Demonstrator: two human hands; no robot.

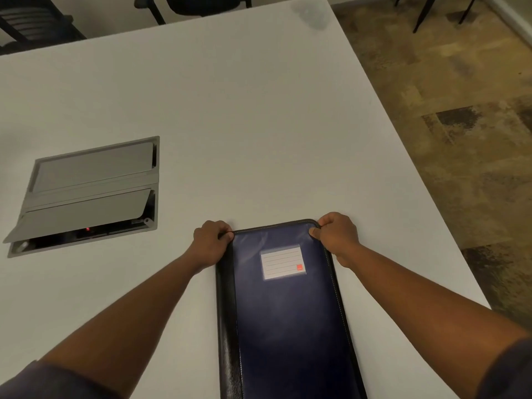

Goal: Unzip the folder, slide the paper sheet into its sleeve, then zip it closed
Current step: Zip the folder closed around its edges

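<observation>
A dark blue zip folder (288, 326) with black edging lies flat and closed on the white table (230, 110), running from the middle of the view to the bottom edge. A white lined label (282, 262) with a small red square sits on its cover. My left hand (211, 244) grips the folder's far left corner. My right hand (335, 236) pinches the far right corner at the zip track, with the thumb on the cover. No paper sheet is in sight.
A grey cable hatch (89, 194) with its flaps partly raised is set into the table at the left. The table's right edge drops to a patterned carpet (460, 139). Black chairs (201, 4) stand beyond the far edge.
</observation>
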